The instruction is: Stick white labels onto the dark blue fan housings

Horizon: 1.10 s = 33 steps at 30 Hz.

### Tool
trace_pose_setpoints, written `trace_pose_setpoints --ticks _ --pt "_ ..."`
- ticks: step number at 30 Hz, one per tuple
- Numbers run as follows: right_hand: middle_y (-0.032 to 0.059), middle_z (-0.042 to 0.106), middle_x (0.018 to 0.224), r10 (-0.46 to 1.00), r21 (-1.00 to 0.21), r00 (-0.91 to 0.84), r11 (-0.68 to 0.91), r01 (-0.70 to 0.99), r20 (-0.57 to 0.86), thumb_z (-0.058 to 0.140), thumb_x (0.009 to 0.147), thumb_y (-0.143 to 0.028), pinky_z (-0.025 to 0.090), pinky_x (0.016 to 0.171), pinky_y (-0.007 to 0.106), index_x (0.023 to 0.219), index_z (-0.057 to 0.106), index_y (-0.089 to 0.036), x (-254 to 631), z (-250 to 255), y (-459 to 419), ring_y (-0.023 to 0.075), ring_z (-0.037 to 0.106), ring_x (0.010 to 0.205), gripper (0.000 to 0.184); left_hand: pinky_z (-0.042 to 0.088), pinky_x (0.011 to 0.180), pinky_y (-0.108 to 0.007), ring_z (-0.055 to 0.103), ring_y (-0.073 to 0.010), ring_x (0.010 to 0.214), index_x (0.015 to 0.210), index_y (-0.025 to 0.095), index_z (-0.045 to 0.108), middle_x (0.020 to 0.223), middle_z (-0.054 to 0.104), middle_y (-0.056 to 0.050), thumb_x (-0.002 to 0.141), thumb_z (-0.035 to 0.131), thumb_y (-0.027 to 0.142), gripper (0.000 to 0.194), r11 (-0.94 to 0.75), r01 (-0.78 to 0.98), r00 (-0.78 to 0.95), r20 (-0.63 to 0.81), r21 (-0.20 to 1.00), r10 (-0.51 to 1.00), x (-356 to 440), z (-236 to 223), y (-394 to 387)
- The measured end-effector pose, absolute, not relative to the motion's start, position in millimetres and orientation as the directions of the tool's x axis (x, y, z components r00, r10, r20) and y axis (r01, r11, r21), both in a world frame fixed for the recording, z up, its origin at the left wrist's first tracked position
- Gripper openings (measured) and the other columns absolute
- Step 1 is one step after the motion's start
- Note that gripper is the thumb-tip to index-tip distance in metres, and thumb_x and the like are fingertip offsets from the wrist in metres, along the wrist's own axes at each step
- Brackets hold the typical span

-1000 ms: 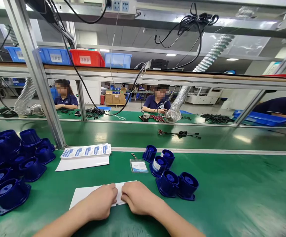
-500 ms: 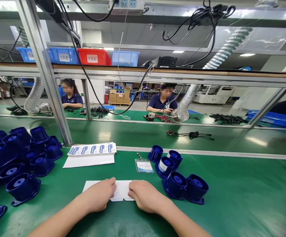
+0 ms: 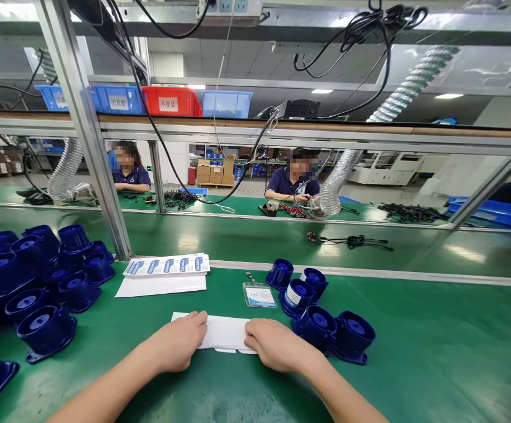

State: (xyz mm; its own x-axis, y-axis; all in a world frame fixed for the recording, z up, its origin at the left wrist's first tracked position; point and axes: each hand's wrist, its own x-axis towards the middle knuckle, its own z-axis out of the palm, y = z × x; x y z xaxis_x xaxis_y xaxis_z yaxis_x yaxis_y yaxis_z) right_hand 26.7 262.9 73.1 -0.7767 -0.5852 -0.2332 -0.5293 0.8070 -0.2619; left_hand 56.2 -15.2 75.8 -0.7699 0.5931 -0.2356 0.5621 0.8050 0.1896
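Observation:
Both my hands rest on a white paper strip [image 3: 224,332] lying on the green bench mat. My left hand [image 3: 178,343] covers the strip's left end with fingers curled and pressed down. My right hand [image 3: 273,346] presses the right end, fingers closed together. Just right of my right hand stand several dark blue plastic housings [image 3: 319,314], two of them touching each other. A clear badge holder [image 3: 259,295] lies beyond the strip.
A big pile of blue housings [image 3: 30,282] fills the left. A stack of printed label sheets [image 3: 167,265] lies on white paper [image 3: 161,286] by an aluminium post [image 3: 92,135]. Beyond runs a green conveyor; two people sit across. Cables hang overhead.
My hands have drawn apart along the strip, the right one sliding right, so more white paper shows between them. The camera has shifted slightly left.

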Motion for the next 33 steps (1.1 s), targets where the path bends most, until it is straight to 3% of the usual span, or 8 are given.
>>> trace_pose_setpoints --ticks 6,12,16,20,24,26,29,33 --pt "0.014 0.075 0.097 -0.582 -0.272 -0.788 0.806 -0.525 -0.204 0.052 0.103 -0.028 0.031 0.067 0.031 0.089 0.07 -0.014 28 76 262 0.0261 0.068 0.086 0.026 0.055 0.092 -0.045 0.063 -0.0324 0.103 0.096 0.014 0.063 0.119 0.06 -0.018 0.084 0.05 0.003 0.021 0.803 0.559 -0.774 -0.219 0.204 0.594 49 73 -18" --pt "0.003 0.073 0.102 -0.677 -0.327 -0.731 0.712 -0.621 -0.084 0.067 0.098 -0.037 0.036 0.071 0.027 0.098 0.071 -0.021 34 74 243 0.0189 0.066 0.091 0.017 0.053 0.085 -0.039 0.064 -0.0278 0.101 0.103 0.018 0.061 0.119 0.062 -0.013 0.096 0.047 0.017 0.016 0.792 0.539 -0.783 -0.175 0.288 0.596 55 72 -11" --pt "0.0069 0.073 0.1 -0.694 -0.285 -0.718 0.7 -0.655 -0.053 0.058 0.103 -0.031 0.034 0.073 0.03 0.094 0.07 -0.017 33 65 233 0.0218 0.066 0.093 0.021 0.048 0.077 -0.032 0.065 -0.0216 0.092 0.096 0.02 0.064 0.11 0.066 -0.006 0.096 0.056 0.029 0.012 0.801 0.483 -0.803 -0.186 0.353 0.566 58 79 -17" --pt "0.0092 0.072 0.099 -0.677 -0.251 -0.734 0.72 -0.647 -0.049 0.054 0.104 -0.031 0.031 0.071 0.032 0.093 0.069 -0.015 30 60 232 0.0229 0.065 0.089 0.024 0.044 0.073 -0.028 0.064 -0.0177 0.089 0.084 0.019 0.066 0.105 0.066 -0.003 0.09 0.061 0.021 0.008 0.807 0.435 -0.801 -0.239 0.399 0.549 56 89 -31" --pt "0.0083 0.072 0.098 -0.678 -0.239 -0.733 0.722 -0.649 -0.055 0.054 0.104 -0.03 0.029 0.069 0.032 0.092 0.069 -0.016 30 61 233 0.0212 0.064 0.085 0.024 0.043 0.075 -0.027 0.063 -0.0185 0.096 0.088 0.021 0.069 0.109 0.065 -0.002 0.084 0.072 0.026 0.008 0.803 0.423 -0.788 -0.266 0.42 0.555 55 90 -35" --pt "0.0077 0.072 0.097 -0.68 -0.237 -0.731 0.72 -0.652 -0.054 0.054 0.104 -0.03 0.028 0.069 0.032 0.091 0.068 -0.016 31 62 233 0.0208 0.064 0.084 0.024 0.043 0.074 -0.027 0.062 -0.018 0.096 0.085 0.02 0.068 0.109 0.064 -0.002 0.085 0.067 0.021 0.001 0.798 0.437 -0.777 -0.273 0.415 0.567 55 88 -34" --pt "0.007 0.072 0.096 -0.682 -0.24 -0.73 0.718 -0.654 -0.051 0.054 0.104 -0.03 0.028 0.068 0.031 0.09 0.067 -0.016 31 63 232 0.0204 0.064 0.084 0.024 0.042 0.074 -0.028 0.06 -0.0175 0.093 0.08 0.018 0.062 0.108 0.062 -0.004 0.09 0.056 0.013 0.013 0.785 0.474 -0.756 -0.273 0.399 0.595 53 83 -33" --pt "0.0067 0.072 0.098 -0.679 -0.246 -0.732 0.719 -0.65 -0.049 0.053 0.105 -0.028 0.028 0.069 0.031 0.091 0.066 -0.016 31 62 232 0.0203 0.064 0.085 0.023 0.04 0.073 -0.031 0.057 -0.0172 0.088 0.078 0.016 0.058 0.112 0.06 -0.005 0.09 0.055 0.012 0.013 0.781 0.497 -0.747 -0.271 0.379 0.607 48 77 -31"
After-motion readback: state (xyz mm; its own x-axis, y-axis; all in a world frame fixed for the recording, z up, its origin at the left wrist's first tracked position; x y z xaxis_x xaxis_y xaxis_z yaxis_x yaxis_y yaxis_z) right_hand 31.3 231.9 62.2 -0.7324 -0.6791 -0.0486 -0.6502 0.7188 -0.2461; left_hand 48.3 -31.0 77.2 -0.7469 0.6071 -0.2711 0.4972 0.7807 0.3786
